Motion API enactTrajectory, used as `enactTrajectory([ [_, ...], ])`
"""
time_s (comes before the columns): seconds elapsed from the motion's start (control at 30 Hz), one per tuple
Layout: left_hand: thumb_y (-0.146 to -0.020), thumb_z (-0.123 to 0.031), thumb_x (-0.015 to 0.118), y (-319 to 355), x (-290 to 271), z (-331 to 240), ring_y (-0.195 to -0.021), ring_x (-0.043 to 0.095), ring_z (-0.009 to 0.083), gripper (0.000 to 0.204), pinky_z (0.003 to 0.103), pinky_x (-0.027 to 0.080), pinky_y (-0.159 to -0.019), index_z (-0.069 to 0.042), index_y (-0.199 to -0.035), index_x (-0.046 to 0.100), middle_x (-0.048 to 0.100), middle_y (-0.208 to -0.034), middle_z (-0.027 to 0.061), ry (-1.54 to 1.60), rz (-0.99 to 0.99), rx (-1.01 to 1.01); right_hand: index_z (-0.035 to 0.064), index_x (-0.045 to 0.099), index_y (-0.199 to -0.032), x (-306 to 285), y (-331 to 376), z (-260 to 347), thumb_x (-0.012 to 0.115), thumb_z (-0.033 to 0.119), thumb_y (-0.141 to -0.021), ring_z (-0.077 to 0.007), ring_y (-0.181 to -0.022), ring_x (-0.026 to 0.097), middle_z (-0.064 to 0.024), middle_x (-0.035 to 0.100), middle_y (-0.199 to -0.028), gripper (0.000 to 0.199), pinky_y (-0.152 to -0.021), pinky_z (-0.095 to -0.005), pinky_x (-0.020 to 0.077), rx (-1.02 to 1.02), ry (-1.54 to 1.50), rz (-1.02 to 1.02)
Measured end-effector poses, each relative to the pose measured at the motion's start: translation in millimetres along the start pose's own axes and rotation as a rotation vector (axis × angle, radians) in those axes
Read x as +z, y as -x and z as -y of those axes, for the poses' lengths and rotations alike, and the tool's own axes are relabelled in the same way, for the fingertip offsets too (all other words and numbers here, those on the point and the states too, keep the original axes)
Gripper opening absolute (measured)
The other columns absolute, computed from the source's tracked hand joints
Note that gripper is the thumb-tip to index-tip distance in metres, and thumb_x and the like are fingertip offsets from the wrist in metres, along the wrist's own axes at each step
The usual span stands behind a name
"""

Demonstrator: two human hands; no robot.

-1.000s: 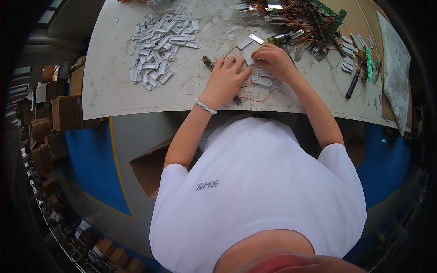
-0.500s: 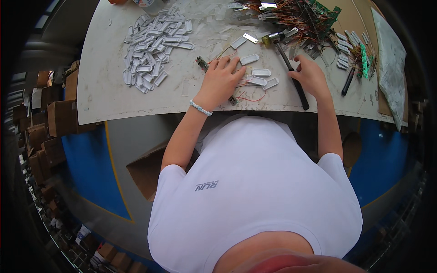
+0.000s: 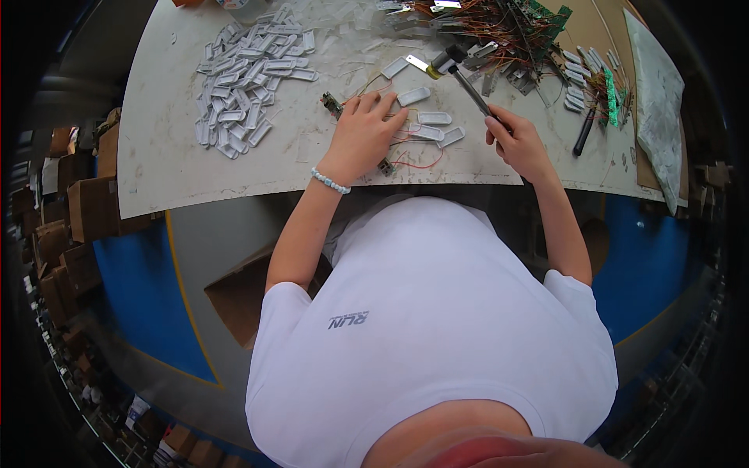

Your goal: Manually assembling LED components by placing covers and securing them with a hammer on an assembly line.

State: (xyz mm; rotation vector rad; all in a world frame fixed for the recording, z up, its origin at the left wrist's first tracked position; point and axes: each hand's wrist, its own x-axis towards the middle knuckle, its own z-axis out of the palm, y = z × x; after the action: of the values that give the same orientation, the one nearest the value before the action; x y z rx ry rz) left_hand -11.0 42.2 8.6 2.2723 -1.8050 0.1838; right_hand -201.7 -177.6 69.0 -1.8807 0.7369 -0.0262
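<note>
My right hand is wrapped round the black handle of a hammer, which has a dark and a yellow striking face and is tilted away from me. The hammer's head hangs over a small white metal plate. My left hand lies palm down with its fingers spread, over thin wires and a small circuit board whose ends show on both sides. Beside its fingertips are several shallow white plastic casings. A red wire loops out near another board end. What lies under the palm is hidden.
A heap of white casings covers the left of the table. A tangle of wired boards fills the far side. On the right are a black-handled tool, a green board and a translucent plastic bag.
My right hand has closed round the hammer's handle and raised it off the table. The left hand stays over the wires. The whole view has shifted slightly.
</note>
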Motion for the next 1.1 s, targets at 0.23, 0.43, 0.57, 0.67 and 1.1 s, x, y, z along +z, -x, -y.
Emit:
enactTrajectory([
  [0.23,-0.081,-0.01,0.07,0,1,0,-0.127,0.051,0.028,0.05,0.045,0.043,-0.104,-0.02,-0.129,0.062,0.054,-0.14,0.0051,0.009,-0.006,-0.007,0.0042,0.063,-0.117,25,20,4,0.06,0.016,-0.099,-0.0341,-0.065,0.057,-0.017,0.062,-0.076,0.023,-0.063,-0.0387,0.0471,-0.406,0.324,-0.151],
  [0.43,-0.08,-0.007,0.069,1,1,-1,-0.127,0.051,0.0277,0.05,0.044,0.042,-0.105,-0.02,-0.128,0.064,0.055,-0.14,0.0054,0.007,-0.007,-0.011,0.0051,0.056,-0.112,35,16,4,0.058,0.013,-0.098,-0.0398,-0.07,0.062,-0.0174,0.062,-0.077,0.017,-0.063,-0.0483,0.0479,-0.506,0.539,-0.137],
  [0.57,-0.08,-0.007,0.069,1,-1,-2,-0.128,0.051,0.0277,0.05,0.044,0.042,-0.105,-0.02,-0.128,0.064,0.055,-0.141,0.0051,0.017,-0.015,-0.022,0.0056,0.058,-0.114,30,20,-7,0.059,0.013,-0.098,-0.0396,-0.07,0.062,-0.0175,0.062,-0.077,0.018,-0.063,-0.0486,0.0481,-0.509,0.542,-0.262],
  [0.67,-0.08,-0.007,0.069,-1,-1,0,-0.128,0.051,0.0279,0.049,0.045,0.042,-0.105,-0.019,-0.128,0.064,0.055,-0.141,0.005,0.025,-0.016,-0.022,0.0048,0.062,-0.115,18,9,-18,0.06,0.014,-0.098,-0.036,-0.066,0.062,-0.0169,0.064,-0.078,0.02,-0.061,-0.0438,0.0486,-0.44,0.623,-0.208],
  [1.1,-0.077,0.01,0.061,45,-33,13,-0.111,0.061,0.0327,0.041,0.043,0.049,-0.094,-0.002,-0.115,0.068,0.067,-0.112,0.0134,0.247,-0.358,-0.056,0.0006,0.068,-0.105,14,-16,-45,0.066,0.013,-0.092,-0.0278,-0.08,0.062,-0.0113,0.066,-0.089,0.018,-0.073,-0.0386,0.0501,-0.326,0.653,-0.487],
])
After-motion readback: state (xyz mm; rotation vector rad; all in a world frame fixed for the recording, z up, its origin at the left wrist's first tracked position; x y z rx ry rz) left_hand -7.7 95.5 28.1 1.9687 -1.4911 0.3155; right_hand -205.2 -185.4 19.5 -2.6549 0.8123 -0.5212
